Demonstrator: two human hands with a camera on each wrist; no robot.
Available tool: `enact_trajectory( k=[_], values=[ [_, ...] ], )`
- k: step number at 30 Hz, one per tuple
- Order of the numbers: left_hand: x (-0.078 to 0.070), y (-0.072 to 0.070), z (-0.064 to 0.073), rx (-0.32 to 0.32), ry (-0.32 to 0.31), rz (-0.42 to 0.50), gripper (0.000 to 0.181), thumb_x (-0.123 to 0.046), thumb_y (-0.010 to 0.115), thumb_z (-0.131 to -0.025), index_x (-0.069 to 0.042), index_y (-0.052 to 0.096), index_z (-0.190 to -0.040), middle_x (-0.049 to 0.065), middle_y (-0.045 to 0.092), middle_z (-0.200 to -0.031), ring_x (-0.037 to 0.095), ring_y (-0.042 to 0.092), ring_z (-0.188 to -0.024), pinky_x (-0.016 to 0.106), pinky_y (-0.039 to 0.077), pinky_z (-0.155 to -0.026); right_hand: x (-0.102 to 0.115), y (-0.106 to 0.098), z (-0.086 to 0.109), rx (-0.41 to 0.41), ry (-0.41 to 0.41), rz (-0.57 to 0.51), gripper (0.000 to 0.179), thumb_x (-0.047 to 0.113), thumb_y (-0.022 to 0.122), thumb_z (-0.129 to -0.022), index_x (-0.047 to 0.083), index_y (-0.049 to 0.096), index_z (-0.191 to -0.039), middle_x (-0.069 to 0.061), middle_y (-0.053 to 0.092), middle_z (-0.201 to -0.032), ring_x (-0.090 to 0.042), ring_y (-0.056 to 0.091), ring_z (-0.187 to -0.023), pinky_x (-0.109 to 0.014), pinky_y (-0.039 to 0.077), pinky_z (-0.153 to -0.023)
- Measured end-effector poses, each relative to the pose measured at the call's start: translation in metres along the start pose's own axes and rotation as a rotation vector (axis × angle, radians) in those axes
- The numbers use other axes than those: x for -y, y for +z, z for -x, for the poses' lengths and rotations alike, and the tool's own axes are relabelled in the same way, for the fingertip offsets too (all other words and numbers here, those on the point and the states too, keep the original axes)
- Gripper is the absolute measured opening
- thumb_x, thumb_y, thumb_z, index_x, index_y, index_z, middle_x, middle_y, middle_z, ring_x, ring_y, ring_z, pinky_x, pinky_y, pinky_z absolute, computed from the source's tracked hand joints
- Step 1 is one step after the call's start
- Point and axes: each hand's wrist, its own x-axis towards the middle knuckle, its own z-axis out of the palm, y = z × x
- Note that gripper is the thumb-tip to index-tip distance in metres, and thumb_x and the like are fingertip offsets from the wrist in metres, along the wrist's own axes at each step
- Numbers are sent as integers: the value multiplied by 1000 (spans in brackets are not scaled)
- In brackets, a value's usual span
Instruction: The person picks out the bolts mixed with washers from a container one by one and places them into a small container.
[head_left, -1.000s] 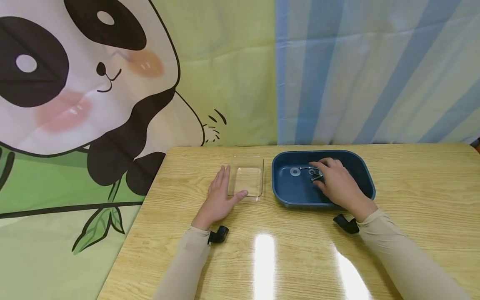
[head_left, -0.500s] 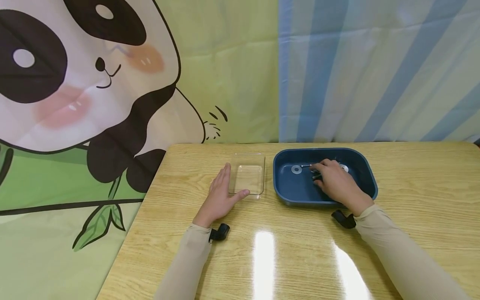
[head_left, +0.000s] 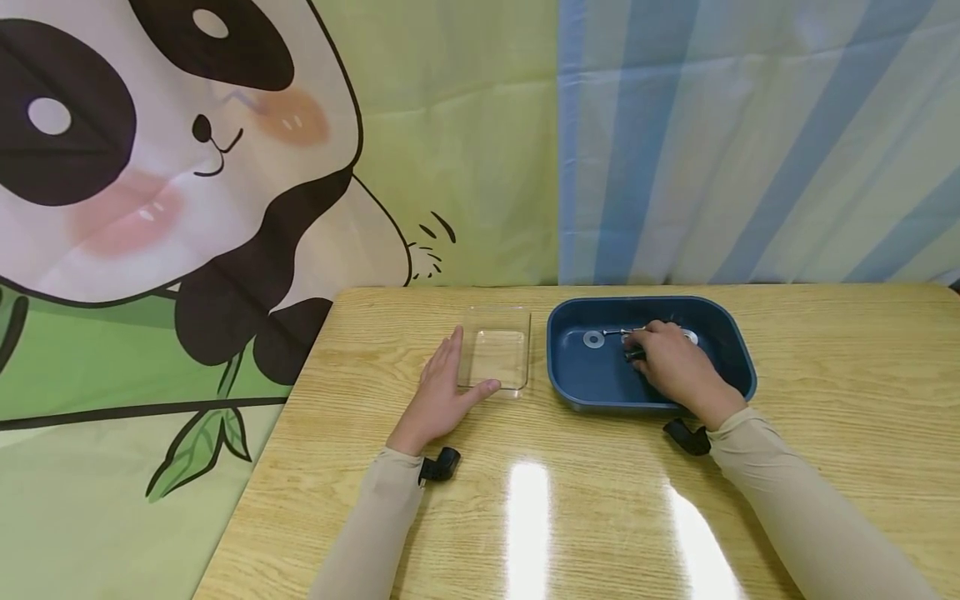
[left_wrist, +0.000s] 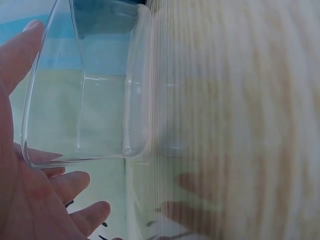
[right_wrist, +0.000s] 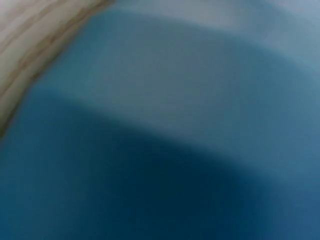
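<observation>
A clear plastic box (head_left: 495, 354) stands on the table, and my left hand (head_left: 435, 400) rests against its left and front sides. In the left wrist view, the fingers of that hand lie fairly straight along the clear walls. To the right is a dark blue tray (head_left: 588, 387) with small metal hardware in it. My right hand (head_left: 675, 362) reaches into it with curled fingers, and its thumb and forefinger pinch a small metal screw (head_left: 633, 355). Beside the fingertips lie another screw (head_left: 613, 332) and a washer (head_left: 593, 339). A second washer (head_left: 690, 336) shows partly behind the hand.
The wooden table (head_left: 600, 500) reaches back to a cloth backdrop (head_left: 465, 142) with a panda print and blue stripes. Black wrist mounts (head_left: 440, 464) sit below both hands. The right wrist view is blurred and shows mostly blue tray wall (right_wrist: 175, 75).
My right fingertips have drawn closer together on the hardware, and the washer behind the hand has come into sight. My left hand stays at the clear box. The head view has shifted slightly.
</observation>
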Motion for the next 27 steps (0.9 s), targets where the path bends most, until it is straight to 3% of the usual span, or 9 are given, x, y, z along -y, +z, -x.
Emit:
enact_trajectory(
  k=[8,15,20,27],
  values=[
    [-1,0,0,1,0,1,104,-65,57,-93,-11,3,-163,6,6,-168,33,8,-154,61,7,-120,0,0,1,-3,-7,12,12,3,72,-91,-1,72,-103,-19,63,-99,-39,58,-95,-55,51,-84],
    [0,1,0,-3,-5,14,104,-65,58,-93,-11,3,-163,8,8,-168,34,9,-153,61,7,-120,-2,0,-1,3,-36,17,6,2,71,-92,0,70,-97,-13,66,-91,-35,61,-90,-55,50,-88],
    [0,1,0,3,-17,19,104,-67,58,-92,-14,2,-163,9,11,-167,33,10,-153,61,9,-120,-2,0,-2,24,-22,15,4,4,70,-93,1,70,-95,-11,66,-89,-32,62,-86,-50,53,-78],
    [0,1,1,12,-17,27,104,-67,57,-92,-15,1,-163,5,8,-168,32,10,-154,60,9,-120,-1,-1,-1,19,-7,-5,5,4,69,-94,0,70,-96,-13,67,-91,-32,63,-87,-51,54,-79]
  ],
)
